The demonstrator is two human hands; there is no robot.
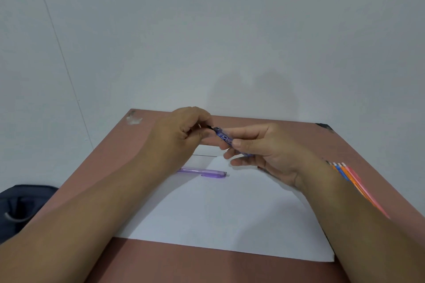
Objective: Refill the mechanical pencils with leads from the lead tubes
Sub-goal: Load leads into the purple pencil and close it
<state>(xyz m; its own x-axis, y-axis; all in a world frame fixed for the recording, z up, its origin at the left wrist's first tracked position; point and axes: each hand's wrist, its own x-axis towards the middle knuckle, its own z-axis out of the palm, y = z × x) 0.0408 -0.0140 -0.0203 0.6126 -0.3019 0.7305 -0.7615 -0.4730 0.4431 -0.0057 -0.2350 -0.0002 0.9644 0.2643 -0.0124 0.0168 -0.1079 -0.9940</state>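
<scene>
Right hand (264, 147) pinches a small blue plastic lead tube (224, 137); left hand (181, 132) fingers grip its cap end at 9 o'clock above the white paper sheet (218, 213).

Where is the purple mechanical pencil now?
In the head view, the purple mechanical pencil lies on the white paper, left of centre, below both hands.

Blue lead tube (224, 138) with white print, purple pencil (202, 172), white paper (218, 213), reddish-brown table (356, 145).
</scene>
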